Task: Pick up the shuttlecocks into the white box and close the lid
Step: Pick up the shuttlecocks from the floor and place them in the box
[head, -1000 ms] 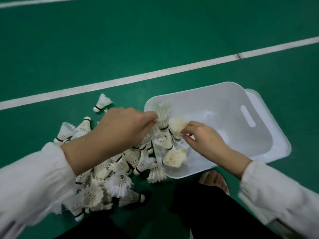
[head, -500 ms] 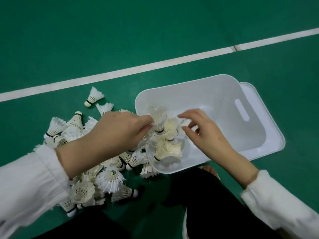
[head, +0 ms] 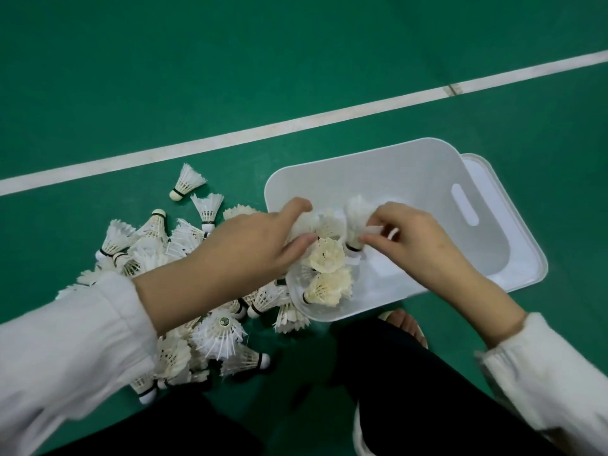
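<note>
White shuttlecocks in both hands

Left hand [head: 250,248] curls round a white shuttlecock [head: 304,223] at the box's edge. Right hand [head: 418,245] pinches a fluffy shuttlecock [head: 355,218] by its feathers, over the white box [head: 411,172]. Two yellowish shuttlecocks [head: 325,258] lie inside, near the front corner. The lid [head: 533,258] peeks out beside the box. A big pile [head: 158,245] lies on the green floor [head: 296,60], left of the box.

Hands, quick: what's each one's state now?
Left hand: grips a shuttlecock over the white box.
Right hand: pinches a second shuttlecock.
</note>
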